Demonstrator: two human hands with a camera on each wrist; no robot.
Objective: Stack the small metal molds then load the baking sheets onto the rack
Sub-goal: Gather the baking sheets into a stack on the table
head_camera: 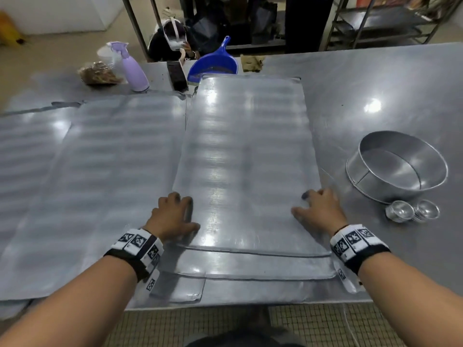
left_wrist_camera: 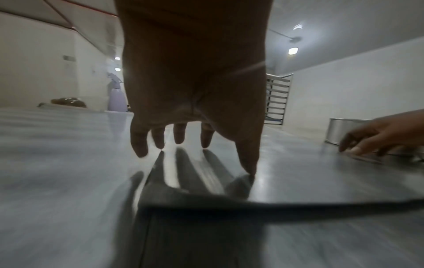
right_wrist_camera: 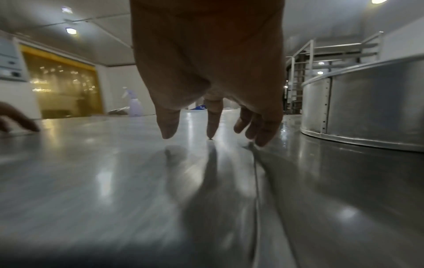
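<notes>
A long flat baking sheet lies lengthwise on top of other sheets in the middle of the steel table. My left hand rests on its near left edge, fingers spread and tips touching the metal. At the near right edge my right hand has its thumb and forefinger on the sheet and its other fingers at the rim. Two small metal molds stand side by side to the right. More sheets cover the table's left half. The rack stands beyond the table.
A round cake pan sits just behind the molds, close to my right hand. At the far edge are a lilac spray bottle, a blue dustpan and a bag of brown food. A person crouches behind the table.
</notes>
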